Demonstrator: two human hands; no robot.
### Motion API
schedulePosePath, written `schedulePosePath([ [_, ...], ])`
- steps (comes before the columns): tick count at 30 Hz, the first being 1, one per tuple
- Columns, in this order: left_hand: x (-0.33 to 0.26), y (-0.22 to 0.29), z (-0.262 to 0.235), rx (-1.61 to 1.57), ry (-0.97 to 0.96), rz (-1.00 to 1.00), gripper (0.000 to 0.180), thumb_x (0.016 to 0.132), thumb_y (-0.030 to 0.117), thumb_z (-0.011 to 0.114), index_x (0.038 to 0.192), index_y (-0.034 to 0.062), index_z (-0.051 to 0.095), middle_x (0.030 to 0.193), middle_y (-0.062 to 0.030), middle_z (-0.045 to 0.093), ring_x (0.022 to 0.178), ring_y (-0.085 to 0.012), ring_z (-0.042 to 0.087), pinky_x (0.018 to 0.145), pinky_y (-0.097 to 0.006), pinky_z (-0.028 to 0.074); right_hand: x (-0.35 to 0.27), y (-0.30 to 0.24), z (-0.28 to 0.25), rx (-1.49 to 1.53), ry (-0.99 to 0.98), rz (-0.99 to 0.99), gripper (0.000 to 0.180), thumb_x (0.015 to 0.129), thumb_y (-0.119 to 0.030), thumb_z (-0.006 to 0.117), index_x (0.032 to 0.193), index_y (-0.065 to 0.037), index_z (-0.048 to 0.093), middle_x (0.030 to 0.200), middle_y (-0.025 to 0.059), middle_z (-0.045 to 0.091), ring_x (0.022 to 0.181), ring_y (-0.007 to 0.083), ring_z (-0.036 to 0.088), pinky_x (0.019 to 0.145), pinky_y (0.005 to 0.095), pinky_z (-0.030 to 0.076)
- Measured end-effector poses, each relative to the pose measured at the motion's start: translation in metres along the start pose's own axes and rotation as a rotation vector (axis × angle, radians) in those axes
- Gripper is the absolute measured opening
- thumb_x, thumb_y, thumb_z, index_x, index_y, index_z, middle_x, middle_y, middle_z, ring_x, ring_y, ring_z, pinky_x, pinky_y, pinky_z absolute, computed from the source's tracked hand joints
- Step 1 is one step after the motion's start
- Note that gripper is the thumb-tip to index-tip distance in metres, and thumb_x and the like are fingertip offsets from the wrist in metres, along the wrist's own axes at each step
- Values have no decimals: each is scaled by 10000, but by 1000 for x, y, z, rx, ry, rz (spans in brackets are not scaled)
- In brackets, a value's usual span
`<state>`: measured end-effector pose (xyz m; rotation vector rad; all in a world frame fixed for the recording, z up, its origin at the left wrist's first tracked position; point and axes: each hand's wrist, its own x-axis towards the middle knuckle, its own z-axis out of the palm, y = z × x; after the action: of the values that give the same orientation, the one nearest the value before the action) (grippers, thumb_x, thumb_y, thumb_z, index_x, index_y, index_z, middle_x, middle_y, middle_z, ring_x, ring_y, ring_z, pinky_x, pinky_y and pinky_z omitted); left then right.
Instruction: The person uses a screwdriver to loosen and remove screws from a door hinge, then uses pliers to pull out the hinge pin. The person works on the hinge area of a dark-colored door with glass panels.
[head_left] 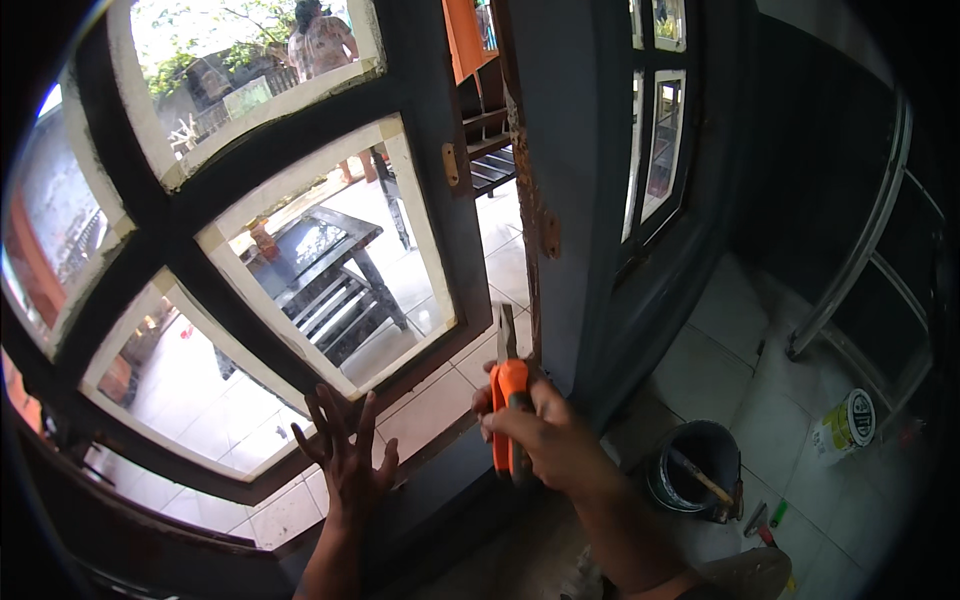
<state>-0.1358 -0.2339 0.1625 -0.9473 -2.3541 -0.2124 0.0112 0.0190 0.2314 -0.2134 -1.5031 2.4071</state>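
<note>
My right hand [535, 425] is closed round a pair of pliers [510, 385] with orange and black handles, its metal jaws pointing up close to the window frame's edge. With fingers spread, my left hand [350, 450] is up against the lower rail of a dark grey window sash [180, 215]. The sash stands swung away from its post, and masking tape borders its glass panes. A small metal plate [451, 164] sits on the sash's side edge. Facing it, the post [560, 230] carries another rusty plate [550, 235].
On the tiled floor at right stand a dark bucket [690, 470] with a brush in it and a paint can [845, 425]. Small tools lie beside the bucket. A metal-framed rack [860, 260] leans behind. Beyond the glass are a dark table [320, 250] and a person [320, 45].
</note>
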Motion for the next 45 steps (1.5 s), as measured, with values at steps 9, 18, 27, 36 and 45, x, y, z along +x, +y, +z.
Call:
schedulePosePath([
  [9,81,-27,43,237,351,193,489,1061,516,573,1525,375,640,1774,-132,348,1648,-292,300,1269,-664,-116,-44,49,11,219,-78,0,445,1056,-19,471,1480,-64,343,1537,328,491,1253,447,690,894,549,683],
  [18,73,-22,44,-100,297,112,531,911,365,783,1438,341,720,1795,-106,307,1670,-306,244,1305,-625,-109,4,35,-11,123,283,-31,385,996,-166,694,1307,-23,516,1217,185,727,1089,284,753,867,388,602],
  [27,70,-23,55,-85,272,110,537,862,349,816,1394,324,756,1816,-147,222,1664,-425,195,1314,-653,93,39,37,19,527,55,-229,332,1084,-101,460,1335,47,619,1379,268,677,1335,351,671,1162,510,527],
  [36,72,-3,31,-529,271,177,1036,732,832,784,1542,203,636,1813,-207,184,1685,-441,44,1241,-720,-79,54,54,36,39,66,-384,370,1169,-201,490,1461,24,529,1379,216,694,1345,291,659,1172,435,505],
  [45,71,-1,40,-396,23,155,1214,584,839,883,1640,373,507,1835,-200,24,1665,-468,-160,1072,-845,-240,73,77,45,-79,38,-352,369,1175,-253,523,1410,25,581,1271,108,733,1182,175,708,1016,325,530],
])
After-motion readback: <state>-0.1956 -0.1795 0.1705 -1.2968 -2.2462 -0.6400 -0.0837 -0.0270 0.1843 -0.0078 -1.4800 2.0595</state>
